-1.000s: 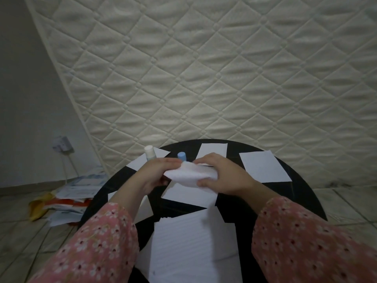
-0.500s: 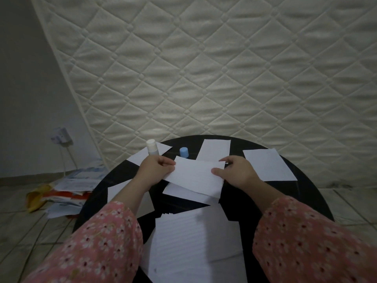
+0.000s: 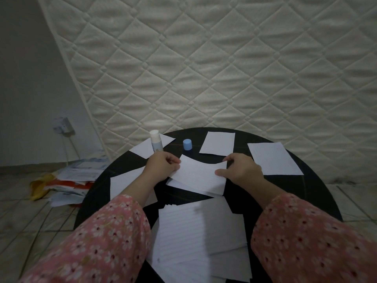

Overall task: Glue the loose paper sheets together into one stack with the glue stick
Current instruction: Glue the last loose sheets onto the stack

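Leaning against the wall behind a round black table (image 3: 318,180), a quilted mattress (image 3: 204,68) is filling most of the background, and on the far left a heap of papers (image 3: 67,180) is lying on the tiled floor. Moving rightward, a loose sheet (image 3: 126,184) is resting near the table's left edge, partly under the person's left forearm. The left hand (image 3: 161,166) is curling around the glue stick (image 3: 156,144), which is standing up out of the fist with its cap off, while the same hand's fingers are pinching the left edge of a small sheet (image 3: 199,176). That small sheet is lying slightly askew over another sheet beneath it. Just beyond, the blue cap (image 3: 187,144) is standing on the table, with more loose sheets (image 3: 218,142) behind and to the right. The right hand (image 3: 242,170) is pinching the small sheet's right edge between thumb and fingers. Nearer the person, a larger pile of lined sheets (image 3: 195,231) is waiting. Judging from this, the person is laying one sheet onto another and squaring it; the next move likely calls for lining up the edges, then pressing flat so the glue is bonding evenly
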